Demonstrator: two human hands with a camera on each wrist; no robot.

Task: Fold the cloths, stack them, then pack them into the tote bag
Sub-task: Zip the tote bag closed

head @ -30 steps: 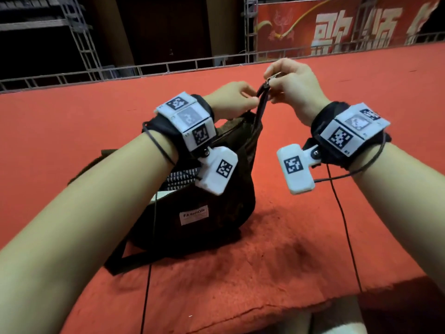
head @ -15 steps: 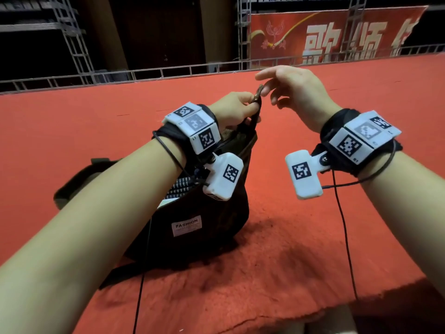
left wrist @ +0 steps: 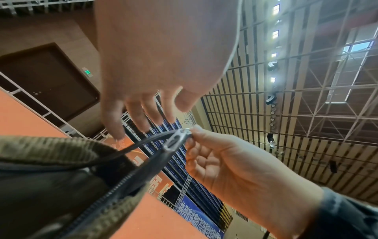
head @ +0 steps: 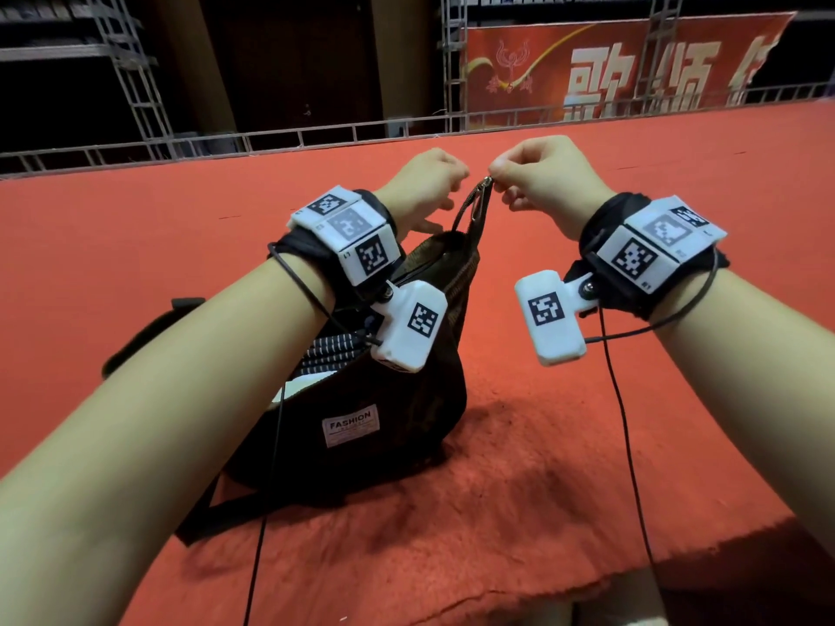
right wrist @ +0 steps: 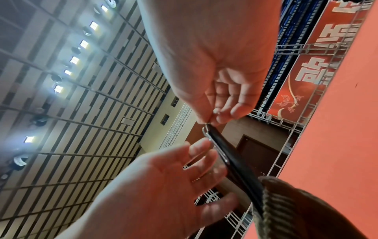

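Note:
The black tote bag (head: 397, 426) with a "FASHION" label stands on the red carpeted table (head: 610, 445), its mouth open. A striped folded cloth (head: 330, 350) and a white one (head: 298, 384) lie inside. My right hand (head: 501, 183) pinches the metal zipper pull (head: 487, 180) and holds the bag's far end lifted. In the left wrist view, the right hand's thumb and forefinger (left wrist: 196, 131) clamp the zipper slider (left wrist: 175, 142). My left hand (head: 429, 201) hovers open just left of the zipper, its fingers (right wrist: 196, 155) spread beside the zipper tape (right wrist: 229, 153) and holding nothing.
The bag's black strap (head: 135, 336) trails off to the left on the carpet. A metal railing (head: 271, 140) runs along the table's far edge, with a red banner (head: 610, 70) behind. The table's near edge (head: 497, 594) is close below my arms. Thin cables hang from both wrists.
Half a second ago my left hand held the zipper end and the right hand was open. Now the right hand pinches the pull and the left has let go.

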